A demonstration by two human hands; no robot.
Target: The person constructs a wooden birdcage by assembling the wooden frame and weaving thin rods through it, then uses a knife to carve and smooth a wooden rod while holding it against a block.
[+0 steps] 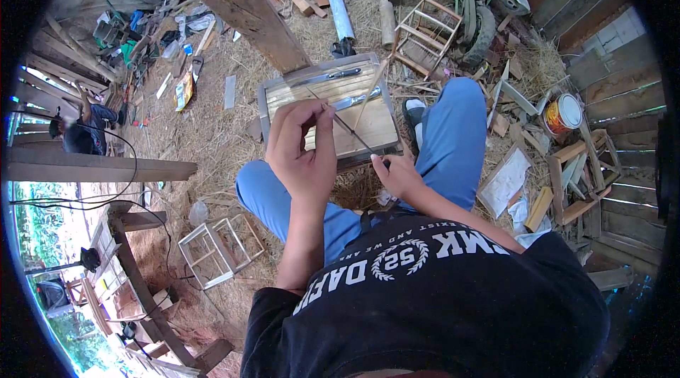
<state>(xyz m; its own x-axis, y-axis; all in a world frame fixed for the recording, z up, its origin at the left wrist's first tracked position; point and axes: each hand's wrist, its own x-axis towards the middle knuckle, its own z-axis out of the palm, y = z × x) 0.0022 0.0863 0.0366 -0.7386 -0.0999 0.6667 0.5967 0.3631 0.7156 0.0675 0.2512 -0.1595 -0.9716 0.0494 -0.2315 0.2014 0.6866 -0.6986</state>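
Observation:
My right hand point(401, 177) is closed round the black handle end of a slim dark tool point(363, 141), whose exact kind I cannot make out. It slants up and left to my left hand point(303, 145), whose thumb and forefinger pinch together near its far end. A narrow pale wooden strip point(371, 93) meets or crosses the tool; whether they touch is unclear. Beneath both hands is a framed wooden board point(381, 131) in front of my knees. On it lie a dark-handled knife point(343, 74) and a second knife point(356, 100), partly behind the strip.
A thick wooden post point(241, 13) rises beyond the board. Small wooden frames stand at the left point(221, 252) and far right point(427, 34). A paint bucket point(563, 114) and a scrap-filled crate point(584, 174) are at right. Another person point(85, 130) sits far left. Straw and offcuts litter the ground.

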